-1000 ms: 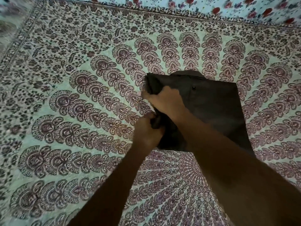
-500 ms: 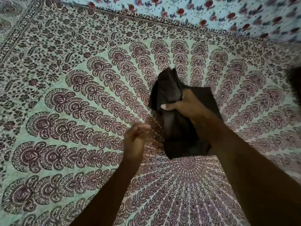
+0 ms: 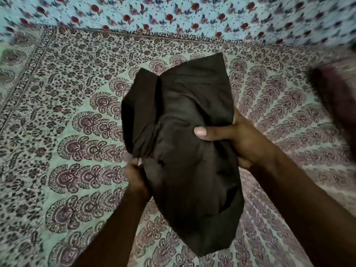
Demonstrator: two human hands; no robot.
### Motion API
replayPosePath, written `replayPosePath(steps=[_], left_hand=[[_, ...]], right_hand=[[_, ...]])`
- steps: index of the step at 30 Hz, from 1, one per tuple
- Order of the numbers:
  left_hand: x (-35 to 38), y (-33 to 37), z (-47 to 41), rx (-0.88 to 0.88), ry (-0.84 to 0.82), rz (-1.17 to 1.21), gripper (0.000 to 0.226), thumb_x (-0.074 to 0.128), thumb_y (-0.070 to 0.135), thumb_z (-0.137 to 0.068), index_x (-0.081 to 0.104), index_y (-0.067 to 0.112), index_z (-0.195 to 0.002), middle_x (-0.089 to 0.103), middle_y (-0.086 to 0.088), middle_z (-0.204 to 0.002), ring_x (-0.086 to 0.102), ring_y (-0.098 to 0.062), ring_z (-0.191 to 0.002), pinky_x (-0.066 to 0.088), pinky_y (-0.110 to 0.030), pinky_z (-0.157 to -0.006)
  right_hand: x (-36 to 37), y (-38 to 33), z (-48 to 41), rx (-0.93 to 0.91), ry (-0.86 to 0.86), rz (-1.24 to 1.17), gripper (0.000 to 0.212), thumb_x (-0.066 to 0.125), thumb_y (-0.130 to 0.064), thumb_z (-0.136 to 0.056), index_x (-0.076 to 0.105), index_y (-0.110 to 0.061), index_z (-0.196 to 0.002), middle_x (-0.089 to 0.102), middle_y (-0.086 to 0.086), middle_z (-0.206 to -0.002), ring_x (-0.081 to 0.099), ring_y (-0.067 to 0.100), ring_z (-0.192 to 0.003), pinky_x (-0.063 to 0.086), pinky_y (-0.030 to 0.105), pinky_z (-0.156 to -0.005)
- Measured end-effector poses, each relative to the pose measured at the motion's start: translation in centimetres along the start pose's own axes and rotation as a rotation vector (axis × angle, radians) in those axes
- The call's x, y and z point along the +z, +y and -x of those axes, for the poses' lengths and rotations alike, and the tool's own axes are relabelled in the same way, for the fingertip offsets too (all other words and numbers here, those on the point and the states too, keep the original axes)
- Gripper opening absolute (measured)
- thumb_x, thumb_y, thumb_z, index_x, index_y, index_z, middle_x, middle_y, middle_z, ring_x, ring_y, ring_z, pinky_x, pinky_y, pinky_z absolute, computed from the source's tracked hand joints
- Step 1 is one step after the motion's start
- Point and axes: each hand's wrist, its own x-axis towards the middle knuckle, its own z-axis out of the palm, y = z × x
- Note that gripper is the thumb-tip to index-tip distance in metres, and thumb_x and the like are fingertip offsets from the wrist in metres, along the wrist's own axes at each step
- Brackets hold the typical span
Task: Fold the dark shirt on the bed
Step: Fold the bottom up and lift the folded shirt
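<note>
Dark cloth fills the middle of the view: the dark shirt (image 3: 185, 143) is up in the air above the bed (image 3: 63, 116), all bunched and crumpled, not flat at all. Both hands hold it.

The right hand (image 3: 242, 139) grips the right side of the bundle. Its thumb lies across the front of the cloth, and the other fingers are hidden behind it, so they are closed around a thick wad of shirt. The left hand (image 3: 137, 176) is lower down on the left edge. Its fingers (image 3: 139, 161) pinch a small bit of cloth at the bottom of a loose flap.

I think the step now is to open the shirt up so it can be folded. To do this well, each hand should find an edge or a corner, not a fat handful. Then the hands should pull apart so the cloth hangs straight. After that, the shirt should go down flat on the bed, with the wrinkles smoothed out.

Most of the shirt hangs between the two hands and droops below them. One soft flap stands up above the left hand.
</note>
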Motion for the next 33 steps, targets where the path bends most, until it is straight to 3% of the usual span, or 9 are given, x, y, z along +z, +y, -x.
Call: replayPosePath(steps=[4, 9, 16, 19, 22, 25, 27, 31, 33], left_hand=[[-5.0, 2.2, 4.0, -0.055, -0.053, -0.048, 0.045, 0.037, 0.012, -0.097, 0.081, 0.008, -0.100, 0.078, -0.014, -0.109, 0.076, -0.030, -0.096, 0.064, -0.041, -0.080], [-11.3, 7.5, 9.0, -0.056, -0.024, -0.260, 0.043, 0.060, 0.001, -0.080, 0.065, -0.006, -0.122, 0.078, -0.014, -0.108, 0.077, -0.024, -0.090, 0.063, -0.034, -0.083], [-20.5, 15.1, 16.0, 0.005, 0.022, -0.405, 0.041, 0.067, 0.002, -0.087, 0.067, -0.003, -0.127, 0.072, -0.018, -0.126, 0.071, -0.029, -0.114, 0.062, -0.033, -0.085], [-24.4, 18.1, 19.0, 0.035, 0.105, -0.382, 0.025, 0.059, -0.003, -0.092, 0.077, 0.000, -0.108, 0.077, -0.014, -0.113, 0.076, -0.024, -0.099, 0.062, -0.028, -0.075], [-28.2, 20.8, 21.2, 0.065, 0.109, -0.314, 0.046, 0.046, 0.000, -0.097, 0.083, 0.010, -0.072, 0.080, -0.005, -0.087, 0.078, -0.015, -0.078, 0.060, -0.022, -0.062], [-32.2, 23.4, 22.3, 0.054, 0.138, -0.236, 0.041, 0.049, 0.010, -0.098, 0.084, 0.012, -0.077, 0.080, -0.006, -0.094, 0.078, -0.016, -0.083, 0.063, -0.025, -0.068], [-34.5, 24.2, 22.5, -0.004, 0.161, -0.219, 0.034, 0.052, 0.013, -0.095, 0.084, 0.011, -0.083, 0.080, -0.009, -0.097, 0.078, -0.019, -0.085, 0.064, -0.031, -0.075], [-38.7, 26.8, 22.9, -0.144, 0.102, -0.164, 0.036, 0.075, 0.025, -0.081, 0.079, 0.005, -0.111, 0.074, -0.016, -0.121, 0.072, -0.031, -0.112, 0.054, -0.048, -0.104], [-40.3, 28.6, 23.1, -0.235, 0.019, -0.099, 0.049, 0.082, 0.030, -0.074, 0.078, 0.003, -0.114, 0.074, -0.016, -0.122, 0.071, -0.033, -0.114, 0.057, -0.044, -0.099]], right_hand=[[2.1, 3.0, 1.9, 0.014, 0.110, -0.002, 0.043, 0.072, 0.014, -0.073, 0.075, -0.011, -0.108, 0.076, 0.014, -0.114, 0.074, 0.028, -0.102, 0.062, 0.037, -0.084], [7.1, 7.5, 5.0, 0.058, 0.202, -0.051, 0.045, 0.068, 0.009, -0.071, 0.071, -0.008, -0.113, 0.076, 0.014, -0.113, 0.075, 0.028, -0.100, 0.062, 0.036, -0.081], [17.3, 13.4, 7.9, 0.085, 0.183, -0.145, 0.053, 0.076, 0.005, -0.066, 0.070, -0.008, -0.117, 0.076, 0.013, -0.115, 0.075, 0.030, -0.103, 0.063, 0.036, -0.080], [22.0, 17.1, 7.9, 0.102, 0.189, -0.210, 0.039, 0.066, 0.003, -0.071, 0.076, -0.007, -0.107, 0.079, 0.012, -0.105, 0.077, 0.027, -0.093, 0.062, 0.033, -0.073], [26.4, 20.3, 7.3, 0.162, 0.206, -0.240, 0.052, 0.069, 0.002, -0.070, 0.066, -0.001, -0.121, 0.079, 0.010, -0.104, 0.077, 0.026, -0.093, 0.062, 0.032, -0.071], [30.5, 23.6, 6.2, 0.243, 0.197, -0.311, 0.077, 0.100, -0.011, -0.044, 0.073, 0.000, -0.116, 0.078, 0.015, -0.108, 0.077, 0.030, -0.095, 0.063, 0.035, -0.072], [32.7, 25.3, 5.9, 0.284, 0.171, -0.379, 0.077, 0.106, -0.019, -0.028, 0.081, -0.002, -0.099, 0.079, 0.016, -0.101, 0.078, 0.031, -0.089, 0.063, 0.035, -0.069], [39.3, 28.7, 4.5, 0.348, 0.108, -0.453, 0.070, 0.106, -0.021, -0.025, 0.083, -0.003, -0.089, 0.080, 0.014, -0.092, 0.078, 0.028, -0.083, 0.063, 0.034, -0.068], [43.6, 30.4, 3.6, 0.385, 0.105, -0.503, 0.069, 0.106, -0.018, -0.027, 0.082, 0.000, -0.090, 0.079, 0.016, -0.090, 0.078, 0.028, -0.081, 0.063, 0.035, -0.067]])
